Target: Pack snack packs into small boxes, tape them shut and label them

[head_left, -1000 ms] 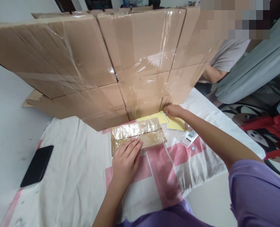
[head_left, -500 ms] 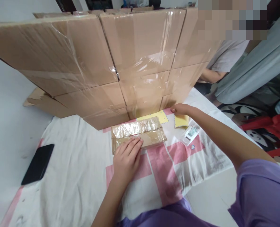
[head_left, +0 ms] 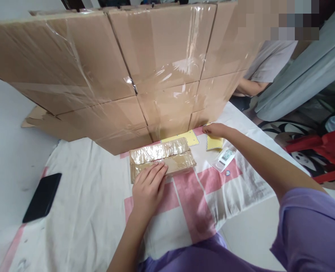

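A small taped cardboard packet [head_left: 162, 158] lies on the white and pink cloth [head_left: 94, 211]. My left hand [head_left: 149, 185] rests flat on its near edge, fingers stretched out together. My right hand [head_left: 216, 130] reaches to the far right and pinches the top edge of a small yellow sheet [head_left: 215, 142]. A second yellow sheet [head_left: 184, 136] lies just behind the packet, at the foot of the cardboard wall.
A tall wall of taped cardboard boxes [head_left: 122, 68] stands right behind the packet. A black phone [head_left: 41, 197] lies on the cloth at left. A clear plastic packet [head_left: 222, 159] lies near the yellow sheet. Another person [head_left: 265, 64] sits at the back right, a red stool [head_left: 326, 151] beside.
The yellow sheet has come apart into two pieces; my right hand has drawn the smaller piece to the right. My left hand has stayed on the packet.
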A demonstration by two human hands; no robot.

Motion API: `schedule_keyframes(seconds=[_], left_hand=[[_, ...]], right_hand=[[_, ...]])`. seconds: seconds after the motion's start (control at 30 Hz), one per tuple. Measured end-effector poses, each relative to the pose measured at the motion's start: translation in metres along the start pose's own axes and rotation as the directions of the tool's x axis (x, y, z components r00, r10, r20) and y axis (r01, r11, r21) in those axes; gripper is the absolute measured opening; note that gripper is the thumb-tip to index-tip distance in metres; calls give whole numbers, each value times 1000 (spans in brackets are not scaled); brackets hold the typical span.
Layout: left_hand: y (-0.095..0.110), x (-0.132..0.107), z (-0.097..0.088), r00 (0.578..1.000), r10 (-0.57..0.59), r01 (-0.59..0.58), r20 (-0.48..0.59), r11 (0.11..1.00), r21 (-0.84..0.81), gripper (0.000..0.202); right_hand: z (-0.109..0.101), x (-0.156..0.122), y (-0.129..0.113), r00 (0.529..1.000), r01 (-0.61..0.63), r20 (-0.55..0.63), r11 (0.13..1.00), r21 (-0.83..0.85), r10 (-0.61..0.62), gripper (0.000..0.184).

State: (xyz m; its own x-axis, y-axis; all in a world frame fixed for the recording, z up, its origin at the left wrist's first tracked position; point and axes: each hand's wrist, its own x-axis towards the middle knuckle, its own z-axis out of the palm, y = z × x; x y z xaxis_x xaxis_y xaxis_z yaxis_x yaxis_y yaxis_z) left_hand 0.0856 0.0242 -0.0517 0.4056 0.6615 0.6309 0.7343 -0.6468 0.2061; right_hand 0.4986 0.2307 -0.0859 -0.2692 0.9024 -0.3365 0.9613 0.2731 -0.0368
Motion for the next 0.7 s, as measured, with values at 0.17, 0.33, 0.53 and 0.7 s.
schedule_keyframes(seconds=[0.17, 0.33, 0.53, 0.7], left_hand=[[1, 0, 1, 1000, 0, 0, -8, 1000, 0, 36], [1, -1, -1, 1000, -2, 2, -3, 1000, 5, 38], [0, -1, 2, 1000, 2, -2, -4, 1000, 11, 39], [0, -1, 3, 1000, 8, -8, -4, 1000, 21, 40]], right_hand=[[-2, 1, 0, 999, 30, 17, 999, -15, -30, 16], [-2, 1, 2, 998, 57, 8, 998, -21, -57, 14], [0, -3, 5, 996, 83, -19, 997, -4, -83, 18], [1, -4, 3, 995, 98, -22, 995, 5, -98, 14]])
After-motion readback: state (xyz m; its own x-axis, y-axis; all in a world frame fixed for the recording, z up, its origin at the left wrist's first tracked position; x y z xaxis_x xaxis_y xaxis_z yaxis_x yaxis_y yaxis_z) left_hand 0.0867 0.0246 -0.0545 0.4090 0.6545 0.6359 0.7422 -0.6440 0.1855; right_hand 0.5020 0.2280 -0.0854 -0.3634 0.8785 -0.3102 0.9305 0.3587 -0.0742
